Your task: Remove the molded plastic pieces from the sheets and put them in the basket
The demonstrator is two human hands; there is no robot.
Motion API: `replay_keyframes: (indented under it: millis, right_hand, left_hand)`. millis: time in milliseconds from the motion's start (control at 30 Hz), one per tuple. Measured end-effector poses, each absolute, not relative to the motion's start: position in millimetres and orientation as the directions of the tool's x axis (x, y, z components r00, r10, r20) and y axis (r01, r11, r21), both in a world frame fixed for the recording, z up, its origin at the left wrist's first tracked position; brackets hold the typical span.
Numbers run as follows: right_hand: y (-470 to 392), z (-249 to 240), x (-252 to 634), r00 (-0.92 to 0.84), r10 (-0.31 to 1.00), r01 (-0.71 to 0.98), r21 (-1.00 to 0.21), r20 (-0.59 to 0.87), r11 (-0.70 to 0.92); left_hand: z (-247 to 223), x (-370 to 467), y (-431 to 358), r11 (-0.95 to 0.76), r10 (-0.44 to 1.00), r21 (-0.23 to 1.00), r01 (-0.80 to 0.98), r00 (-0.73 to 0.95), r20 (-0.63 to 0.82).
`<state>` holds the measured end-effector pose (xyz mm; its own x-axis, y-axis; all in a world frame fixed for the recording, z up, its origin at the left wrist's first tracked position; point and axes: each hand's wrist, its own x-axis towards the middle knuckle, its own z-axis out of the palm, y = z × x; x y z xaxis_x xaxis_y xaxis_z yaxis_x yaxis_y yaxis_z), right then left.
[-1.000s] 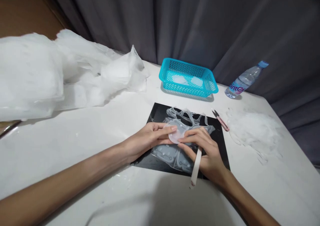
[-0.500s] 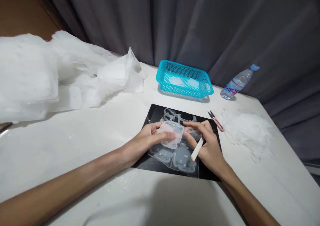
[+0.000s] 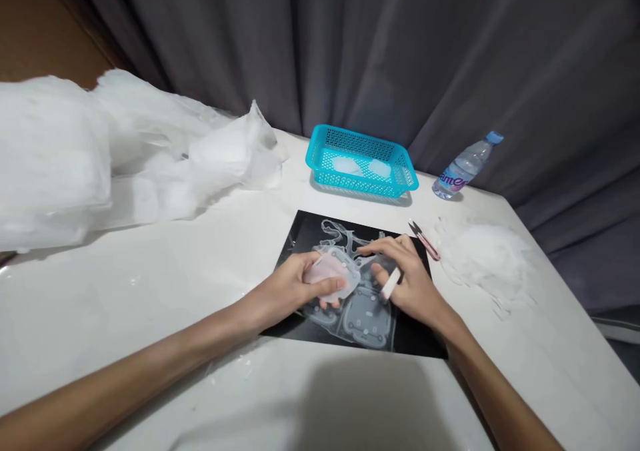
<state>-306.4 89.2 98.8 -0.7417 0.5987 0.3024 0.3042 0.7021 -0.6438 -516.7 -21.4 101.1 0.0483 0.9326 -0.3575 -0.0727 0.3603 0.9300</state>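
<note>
My left hand (image 3: 295,283) grips a translucent, rounded silicone-like piece (image 3: 333,272), its thumb on top and fingertips showing below. To its right my right hand (image 3: 413,281) is curled round a white stick-like tool (image 3: 391,283), with the index finger stretched toward the held piece. Whether that fingertip touches a thin strip there is hard to tell. Beneath both hands lies a black mat (image 3: 420,339) with clear rounded pieces (image 3: 369,318) on its lower part and thin curled strips (image 3: 345,232) near its top.
Behind the mat stands a turquoise basket (image 3: 360,186) holding two pale pieces. A water bottle (image 3: 463,170), small pink-handled snips (image 3: 425,241) and a heap of clear scraps (image 3: 487,258) are at the right. White plastic bags (image 3: 150,164) fill the back left.
My left hand has tilted the held piece and moved it slightly left and down. My right index finger and thumb have drawn away from its edge. The view has shifted a little.
</note>
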Motion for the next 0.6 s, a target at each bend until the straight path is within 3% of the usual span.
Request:
replay_keyframes:
  millis: [167,300,400,500,600]
  right_hand:
    - [93,116,-323,-0.762,0.547,0.226,-0.648,0.348,0.728]
    - [100,134,-350,-0.916,0.371,0.178,-0.677,0.151,0.714]
    - [111,143,-361,-0.948,0.316,0.187,-0.75,0.032,0.635]
    - [115,144,-367,-0.941,0.335,0.23,-0.826,-0.053,0.515]
    - [108,140,-374,-0.874,0.471,0.384,-0.767,-0.121,0.514]
  left_hand:
    - [102,-517,-25,0.249,0.965,0.953,0.174,0.034,-0.258]
    - [100,-522,-24,0.167,0.978,0.939,0.3,0.074,-0.198]
    - [97,-523,-24,0.17,0.974,0.934,0.314,0.088,-0.207]
    - [96,-517,-31,0.165,0.978,0.937,0.309,0.07,-0.196]
    - [95,-508,-41,0.055,0.998,0.884,0.463,-0.009,-0.058]
